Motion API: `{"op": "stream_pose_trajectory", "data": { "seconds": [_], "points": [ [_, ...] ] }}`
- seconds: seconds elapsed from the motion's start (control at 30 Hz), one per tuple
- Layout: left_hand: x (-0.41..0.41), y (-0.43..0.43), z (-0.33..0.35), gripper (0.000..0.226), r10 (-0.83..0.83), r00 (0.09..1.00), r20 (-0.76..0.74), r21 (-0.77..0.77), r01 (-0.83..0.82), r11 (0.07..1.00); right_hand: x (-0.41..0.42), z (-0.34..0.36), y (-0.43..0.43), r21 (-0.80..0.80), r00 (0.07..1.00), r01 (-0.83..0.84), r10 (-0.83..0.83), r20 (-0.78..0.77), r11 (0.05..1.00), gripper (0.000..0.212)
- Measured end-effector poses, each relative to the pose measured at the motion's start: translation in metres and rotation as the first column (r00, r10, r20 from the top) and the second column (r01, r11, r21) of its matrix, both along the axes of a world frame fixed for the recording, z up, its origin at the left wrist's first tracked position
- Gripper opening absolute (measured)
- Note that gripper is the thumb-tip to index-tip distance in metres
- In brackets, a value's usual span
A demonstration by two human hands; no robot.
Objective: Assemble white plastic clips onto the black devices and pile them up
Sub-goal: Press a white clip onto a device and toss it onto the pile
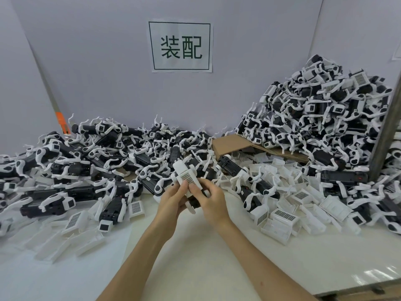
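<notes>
Both hands meet above the middle of the table. My left hand [172, 197] and my right hand [209, 197] together grip one black device [193, 202], with a white plastic clip [185, 173] sitting over its upper end. Both thumbs press on the clip's gridded face. Most of the device is hidden under my fingers. Loose white clips [280, 216] lie on the table to the right and more clips [71, 224] to the left.
A spread of black devices [104, 153] with white arms covers the back left. A tall pile of devices [321, 109] rises at the back right, over a brown cardboard sheet [230, 144]. A grey post [388, 127] stands at right. A paper sign [181, 47] hangs on the wall.
</notes>
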State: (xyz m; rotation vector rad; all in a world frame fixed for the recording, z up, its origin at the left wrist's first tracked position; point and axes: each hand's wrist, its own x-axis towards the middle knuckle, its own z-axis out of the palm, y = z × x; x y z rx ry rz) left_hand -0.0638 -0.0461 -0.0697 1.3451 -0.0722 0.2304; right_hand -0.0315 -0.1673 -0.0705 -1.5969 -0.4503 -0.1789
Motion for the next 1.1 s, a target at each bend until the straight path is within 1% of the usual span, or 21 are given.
{"op": "stream_pose_trajectory", "data": {
  "seconds": [0.07,0.13,0.27,0.4,0.63,0.7,0.73,0.8,0.9,0.97,1.1],
  "points": [
    [0.001,-0.001,-0.002,0.034,0.044,0.999,-0.008,0.035,-0.043,0.998,0.004,0.001,-0.004,0.009,0.993,-0.092,0.093,-0.071,0.996,0.023],
    [0.001,-0.002,-0.002,0.029,0.058,0.998,-0.004,0.054,-0.057,0.997,0.005,0.001,-0.006,0.032,0.984,-0.138,0.140,-0.106,0.990,0.023],
    [0.000,-0.005,-0.001,0.024,0.118,0.993,0.027,0.069,-0.120,0.990,0.006,0.002,-0.006,0.086,0.981,-0.138,0.148,-0.125,0.987,0.026],
    [0.000,-0.006,-0.001,0.019,0.161,0.987,0.025,0.071,-0.162,0.984,0.007,-0.001,-0.004,0.075,0.981,-0.152,0.159,-0.107,0.986,0.026],
    [-0.002,-0.008,0.000,0.013,0.163,0.985,0.055,0.077,-0.167,0.983,0.010,-0.004,-0.005,0.043,0.981,-0.175,0.178,-0.074,0.984,0.024],
    [-0.005,-0.007,0.003,0.013,0.172,0.981,0.092,0.082,-0.179,0.980,0.011,-0.003,-0.005,0.108,0.969,-0.199,0.212,-0.129,0.974,0.030],
    [-0.007,-0.006,0.005,0.016,0.172,0.979,0.105,0.089,-0.182,0.979,0.012,-0.001,-0.006,0.172,0.947,-0.230,0.261,-0.186,0.958,0.035],
    [-0.009,-0.003,0.008,0.021,0.161,0.981,0.108,0.095,-0.172,0.981,0.013,0.003,-0.009,0.327,0.865,-0.303,0.403,-0.300,0.895,0.042],
    [-0.010,-0.003,0.009,0.026,0.132,0.984,0.121,0.099,-0.145,0.985,0.015,0.005,-0.013,0.494,0.755,-0.325,0.536,-0.377,0.806,0.046],
    [-0.011,-0.005,0.010,0.029,0.130,0.984,0.125,0.094,-0.142,0.985,0.017,0.005,-0.014,0.553,0.714,-0.308,0.572,-0.404,0.775,0.051],
    [-0.012,-0.007,0.012,0.032,0.142,0.982,0.123,0.067,-0.151,0.986,0.017,0.006,-0.016,0.576,0.682,-0.348,0.621,-0.386,0.740,0.060]
  ]
}}
